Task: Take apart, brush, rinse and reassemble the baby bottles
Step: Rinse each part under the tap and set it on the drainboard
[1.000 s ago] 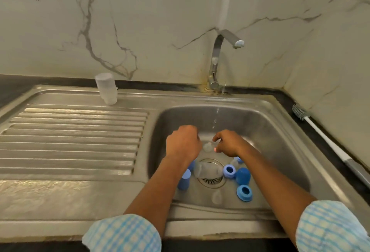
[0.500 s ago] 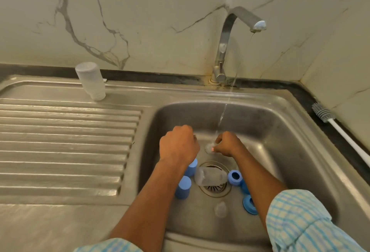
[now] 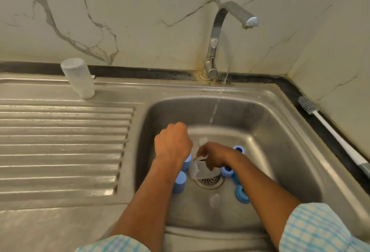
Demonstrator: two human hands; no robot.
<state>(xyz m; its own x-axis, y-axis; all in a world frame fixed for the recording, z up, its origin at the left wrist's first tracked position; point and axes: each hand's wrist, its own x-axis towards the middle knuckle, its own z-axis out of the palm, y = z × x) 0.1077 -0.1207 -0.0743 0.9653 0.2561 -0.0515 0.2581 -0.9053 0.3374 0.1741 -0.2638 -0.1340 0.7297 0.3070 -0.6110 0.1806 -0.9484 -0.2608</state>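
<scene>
In the sink basin (image 3: 280, 151), my left hand (image 3: 173, 143) is curled into a fist, with a small clear teat (image 3: 202, 141) showing at its fingertips. My right hand (image 3: 214, 157) reaches down and grips a clear bottle (image 3: 198, 171) lying on its side over the drain (image 3: 210, 181). Two blue caps (image 3: 181, 181) stand below my left wrist. Blue screw rings (image 3: 227, 171) lie around my right forearm, one of them (image 3: 242, 193) nearer me. Another clear teat (image 3: 214, 199) lies on the basin floor.
The tap (image 3: 216, 41) runs a thin stream of water (image 3: 215, 109) into the basin behind my hands. A white bottle (image 3: 78, 77) stands upside down at the back of the ribbed drainboard (image 3: 60, 141). A bottle brush (image 3: 308, 107) lies on the dark counter at the right.
My right hand has let go of the teat under the stream and dropped onto the clear bottle over the drain. My left hand stays put. The camera has moved closer.
</scene>
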